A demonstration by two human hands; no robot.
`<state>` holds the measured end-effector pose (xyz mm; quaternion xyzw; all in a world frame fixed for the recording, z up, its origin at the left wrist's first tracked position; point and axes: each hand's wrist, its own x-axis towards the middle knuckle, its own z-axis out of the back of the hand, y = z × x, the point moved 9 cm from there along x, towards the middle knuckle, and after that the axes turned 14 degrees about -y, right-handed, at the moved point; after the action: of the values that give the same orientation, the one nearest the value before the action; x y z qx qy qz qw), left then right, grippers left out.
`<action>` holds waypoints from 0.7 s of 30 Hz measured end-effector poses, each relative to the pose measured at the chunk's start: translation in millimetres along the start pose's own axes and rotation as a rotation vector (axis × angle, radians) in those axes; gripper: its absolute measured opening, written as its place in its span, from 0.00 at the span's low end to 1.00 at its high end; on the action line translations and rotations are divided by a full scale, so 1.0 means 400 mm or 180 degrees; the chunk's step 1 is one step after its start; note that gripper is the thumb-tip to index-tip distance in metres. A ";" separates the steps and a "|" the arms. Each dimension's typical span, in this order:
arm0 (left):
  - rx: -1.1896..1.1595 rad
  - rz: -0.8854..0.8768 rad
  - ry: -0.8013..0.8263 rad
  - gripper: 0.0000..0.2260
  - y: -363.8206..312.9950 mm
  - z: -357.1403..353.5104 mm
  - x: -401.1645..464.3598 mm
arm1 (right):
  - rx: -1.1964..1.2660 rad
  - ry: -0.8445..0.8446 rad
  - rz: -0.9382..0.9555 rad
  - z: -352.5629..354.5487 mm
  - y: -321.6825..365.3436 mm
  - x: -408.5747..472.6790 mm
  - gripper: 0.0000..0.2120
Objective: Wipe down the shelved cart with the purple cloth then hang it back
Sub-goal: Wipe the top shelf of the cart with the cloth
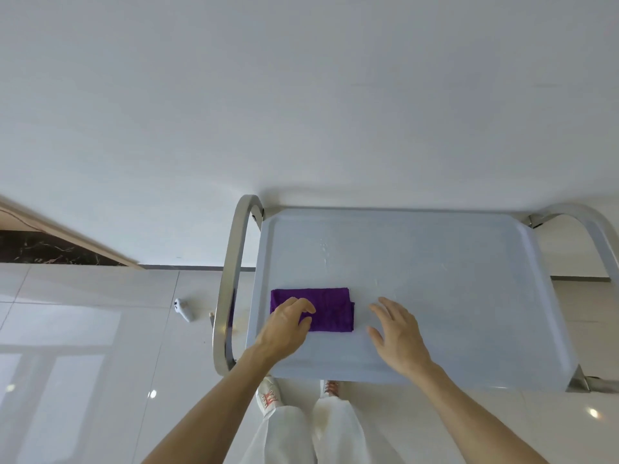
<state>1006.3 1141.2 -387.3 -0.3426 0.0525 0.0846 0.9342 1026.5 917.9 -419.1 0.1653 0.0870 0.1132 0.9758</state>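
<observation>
A folded purple cloth [330, 308] lies flat on the left part of the cart's pale blue top shelf [452, 279]. My left hand [288, 324] rests over the cloth's near left corner, fingers loosely bent on the fabric. My right hand [397, 333] hovers with spread, relaxed fingers just right of the cloth, over bare shelf, holding nothing. Curved steel handles frame the cart on the left [231, 279] and right [589, 229].
The cart stands against a white wall on glossy white floor tiles. A small white device [183, 309] lies on the floor left of the cart. My legs and shoes [268, 396] are at the cart's near edge. A wooden door frame runs at the far left.
</observation>
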 end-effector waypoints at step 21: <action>0.1439 -0.2636 0.0101 0.21 0.044 -0.224 0.052 | -0.0986 -0.0806 0.0436 -0.173 -0.063 -0.008 0.29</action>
<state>1019.8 1098.9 -469.9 -0.1241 -0.0572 -0.3139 0.9396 1014.0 914.9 -491.8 0.0318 -0.0662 0.1696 0.9828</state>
